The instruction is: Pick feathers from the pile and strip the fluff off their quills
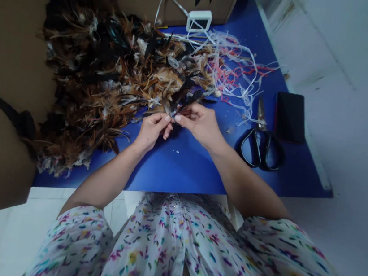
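Between left hand (152, 128) and right hand (199, 122) grip: dark feathers (184, 99).

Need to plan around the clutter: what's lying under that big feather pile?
The feather pile lies on the blue mat, which shows along its near and right edges. Plastic strings run in under its right side. Anything else beneath is covered.

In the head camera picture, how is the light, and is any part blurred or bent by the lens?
Head view: soft, even light with no hard shadows and no glare on the blue mat. The left hand, right hand and the small bunch of feathers they pinch look fairly sharp. The scissors are clear. Edges bend outward, and the patterned clothing at the bottom is stretched.
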Tool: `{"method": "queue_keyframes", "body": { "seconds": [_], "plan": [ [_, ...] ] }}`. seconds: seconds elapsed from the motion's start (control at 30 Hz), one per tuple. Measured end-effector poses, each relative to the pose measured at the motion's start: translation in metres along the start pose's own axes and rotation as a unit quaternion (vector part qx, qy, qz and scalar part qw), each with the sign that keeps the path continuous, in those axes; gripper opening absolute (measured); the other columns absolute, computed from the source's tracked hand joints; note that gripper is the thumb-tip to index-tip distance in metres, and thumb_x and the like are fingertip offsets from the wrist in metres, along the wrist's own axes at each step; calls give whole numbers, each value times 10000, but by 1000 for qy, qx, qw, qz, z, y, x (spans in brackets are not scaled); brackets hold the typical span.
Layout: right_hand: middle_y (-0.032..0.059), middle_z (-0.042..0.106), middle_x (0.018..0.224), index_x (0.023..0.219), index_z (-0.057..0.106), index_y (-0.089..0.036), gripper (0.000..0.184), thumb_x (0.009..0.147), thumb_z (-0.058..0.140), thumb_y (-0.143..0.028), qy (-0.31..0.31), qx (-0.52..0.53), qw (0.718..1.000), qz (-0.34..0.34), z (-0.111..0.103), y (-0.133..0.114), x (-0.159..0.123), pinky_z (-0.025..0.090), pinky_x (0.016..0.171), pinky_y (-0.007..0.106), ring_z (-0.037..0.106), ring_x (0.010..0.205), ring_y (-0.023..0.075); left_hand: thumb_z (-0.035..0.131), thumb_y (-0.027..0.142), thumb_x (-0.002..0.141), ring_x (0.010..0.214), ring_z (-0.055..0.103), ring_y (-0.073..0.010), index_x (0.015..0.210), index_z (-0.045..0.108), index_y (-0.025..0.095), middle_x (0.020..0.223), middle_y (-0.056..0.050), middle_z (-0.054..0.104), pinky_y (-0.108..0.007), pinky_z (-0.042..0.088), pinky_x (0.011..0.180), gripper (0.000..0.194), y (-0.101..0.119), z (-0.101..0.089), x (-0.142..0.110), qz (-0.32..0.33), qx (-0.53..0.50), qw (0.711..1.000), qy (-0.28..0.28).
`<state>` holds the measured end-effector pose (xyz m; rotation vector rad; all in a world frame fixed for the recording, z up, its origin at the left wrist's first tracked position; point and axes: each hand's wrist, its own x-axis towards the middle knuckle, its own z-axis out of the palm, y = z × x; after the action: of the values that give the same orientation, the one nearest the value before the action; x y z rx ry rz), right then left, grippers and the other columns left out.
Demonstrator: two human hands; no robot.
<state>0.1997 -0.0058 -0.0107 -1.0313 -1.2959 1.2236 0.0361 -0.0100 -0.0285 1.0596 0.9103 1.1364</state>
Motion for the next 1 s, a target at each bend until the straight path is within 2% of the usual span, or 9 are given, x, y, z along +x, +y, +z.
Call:
{"method": "queue_keyframes", "body": {
  "seconds": [0.13, 0.23, 0.4, 0.5, 0.77, 0.9, 1.0],
  "plan": [
    [1, 680, 678, 716, 675, -164, 417, 647, 834, -543, 11, -51, 999, -15, 3, 8, -1, 509, 611, 275, 615, 628, 129, 828, 545, 680, 379, 508, -50, 668, 658, 136, 566, 15, 637, -175, 402, 372, 442, 2, 3, -3, -21, -4, 999, -28],
    [11, 693, 682, 716, 692, -161, 437, 654, 820, -574, 18, -78, 997, -21, 2, 10, -1, 502, 597, 274, 619, 626, 137, 836, 553, 661, 378, 507, -48, 674, 657, 134, 572, 15, 643, -172, 399, 369, 456, 2, 3, -3, -28, -2, 999, -24],
    [30, 706, 703, 732, 727, -162, 429, 721, 770, -589, 37, -138, 989, -47, 1, 9, -2, 491, 603, 278, 627, 646, 150, 824, 547, 683, 389, 505, -47, 711, 681, 133, 579, 11, 647, -175, 407, 383, 438, 0, 2, -2, -18, 3, 1000, -18],
    [41, 725, 734, 777, 757, -163, 405, 785, 735, -568, 22, -164, 983, -79, 1, 6, -4, 491, 637, 287, 642, 669, 158, 814, 535, 708, 396, 509, -51, 708, 692, 132, 560, 11, 632, -177, 411, 397, 421, -2, 1, -1, -14, 3, 1000, -25],
    [41, 696, 808, 783, 754, -187, 409, 815, 702, -591, 31, -177, 975, -129, 1, 9, -3, 478, 645, 291, 622, 715, 160, 803, 556, 711, 409, 490, -53, 665, 694, 134, 514, 6, 598, -184, 387, 421, 438, 0, 0, -3, -34, 18, 998, -40],
    [39, 684, 777, 757, 743, -182, 421, 823, 692, -594, 20, -176, 974, -140, -1, 12, -1, 463, 647, 296, 610, 707, 159, 821, 538, 694, 396, 464, -48, 647, 686, 134, 469, 23, 552, -180, 348, 409, 429, 4, 0, -3, -53, 7, 997, -55],
    [37, 668, 704, 739, 737, -174, 438, 840, 673, -595, 9, -178, 975, -131, -1, 15, 0, 451, 638, 300, 590, 678, 160, 856, 505, 659, 401, 470, -42, 692, 704, 131, 531, 23, 594, -178, 357, 402, 405, 5, 0, -2, -66, -20, 996, -62]
  ]
}}
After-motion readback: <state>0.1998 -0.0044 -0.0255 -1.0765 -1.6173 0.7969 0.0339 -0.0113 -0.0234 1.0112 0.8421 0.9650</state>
